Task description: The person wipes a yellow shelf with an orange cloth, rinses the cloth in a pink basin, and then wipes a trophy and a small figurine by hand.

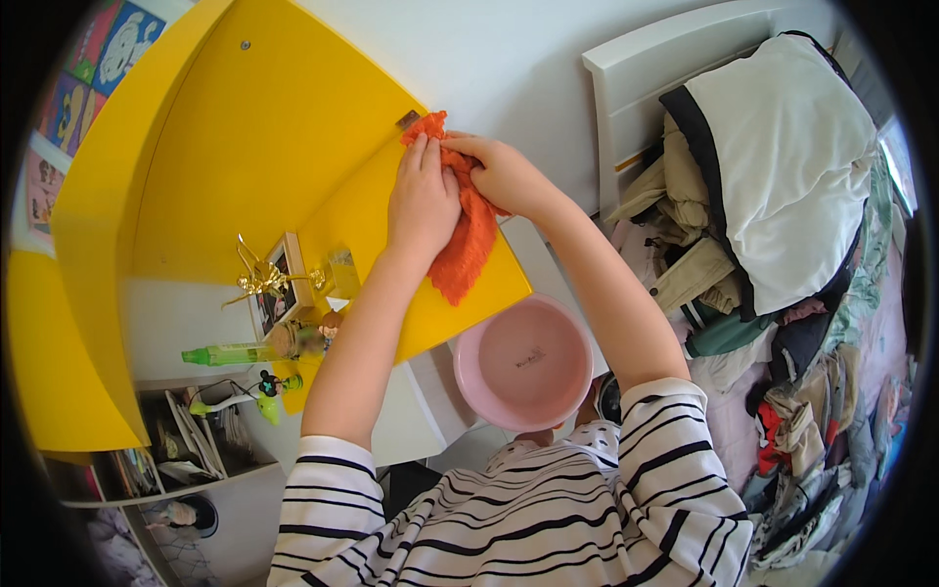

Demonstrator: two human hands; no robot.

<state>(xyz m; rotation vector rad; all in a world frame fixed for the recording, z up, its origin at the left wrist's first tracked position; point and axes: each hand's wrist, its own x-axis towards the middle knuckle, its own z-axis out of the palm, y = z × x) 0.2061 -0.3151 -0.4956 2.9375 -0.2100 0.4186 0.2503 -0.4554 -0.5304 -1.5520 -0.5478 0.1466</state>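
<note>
An orange cloth (469,242) lies bunched on the yellow shelf (506,275), its upper end near the back corner by the wall and its lower end spread toward the front edge. My left hand (424,194) presses flat on the cloth's left side, fingers pointing away from me. From the right, my right hand (502,172) grips a fold of the same cloth, with its thumb bent over it. Part of the cloth is hidden under both hands. Below the shelf's front edge sits a pink plastic basin (524,359) with dark printing on its bottom.
Left of my forearm stand a gold figurine (264,277), a framed picture (293,282), a green bottle (227,355) and small toy figures (271,383). A yellow panel (279,110) rises behind. Clothes (799,418) and a white-and-black garment (792,169) pile up by a white headboard (609,95) at right.
</note>
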